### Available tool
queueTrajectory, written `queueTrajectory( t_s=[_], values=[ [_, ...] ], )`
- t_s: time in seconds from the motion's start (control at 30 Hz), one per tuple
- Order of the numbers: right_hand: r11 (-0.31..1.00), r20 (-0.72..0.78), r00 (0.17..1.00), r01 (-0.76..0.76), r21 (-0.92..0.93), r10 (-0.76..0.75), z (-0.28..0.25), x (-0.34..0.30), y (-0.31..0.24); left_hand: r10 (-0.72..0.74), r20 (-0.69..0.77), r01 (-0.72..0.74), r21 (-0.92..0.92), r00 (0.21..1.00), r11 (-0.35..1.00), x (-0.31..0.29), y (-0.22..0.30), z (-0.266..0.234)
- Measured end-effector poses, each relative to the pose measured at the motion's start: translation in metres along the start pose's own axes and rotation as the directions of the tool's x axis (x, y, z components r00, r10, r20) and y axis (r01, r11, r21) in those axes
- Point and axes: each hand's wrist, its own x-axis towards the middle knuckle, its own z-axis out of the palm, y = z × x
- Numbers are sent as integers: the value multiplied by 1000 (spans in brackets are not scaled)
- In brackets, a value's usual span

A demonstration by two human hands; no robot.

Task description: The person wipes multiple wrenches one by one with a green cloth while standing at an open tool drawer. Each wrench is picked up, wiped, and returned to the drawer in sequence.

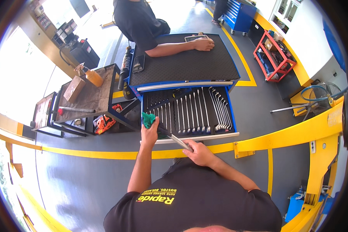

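Yel. lettering [156, 196] on blk shirt [220, 197]; dark chars [126, 92] nr cabinet [189, 67].

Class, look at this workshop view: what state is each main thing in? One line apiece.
Blue metal drawer with silver front edge: pulled open
Silver metal wrenches: laid side by side inside it
Green cloth: bunched up in the left hand
Long silver metal tool: gripped in the right hand, slanting
Orange plastic spray bottle: standing upright
Black rectangular phone: lying flat, screen state unclear
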Motion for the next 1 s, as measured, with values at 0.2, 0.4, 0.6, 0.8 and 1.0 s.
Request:
queueTrajectory(
  t_s=[0.2, 0.4, 0.6, 0.8, 1.0],
  values=[
    [999, -87, 996, 4, -43, -7, 3, -2, 3, -71, -18, 70, -73, 997, 995, 10, -19, -1],
    [971, -164, 986, 72, 226, -35, 9, -14, 36, -38, -197, -40, -376, 980, 926, 44, 5, -49],
    [927, -234, 963, -38, 372, 133, -6, -10, 20, -112, 191, 122, -44, 975, 992, 9, -18, -29],
    [986, -209, 970, 147, 83, -127, 16, 15, 34, -240, 489, 410, -276, 838, 869, -64, -45, 49],
    [987, -198, 969, 132, -87, -147, 14, 6, 18, -199, 348, 354, -466, 916, 811, -36, -24, 28]
  ],
)
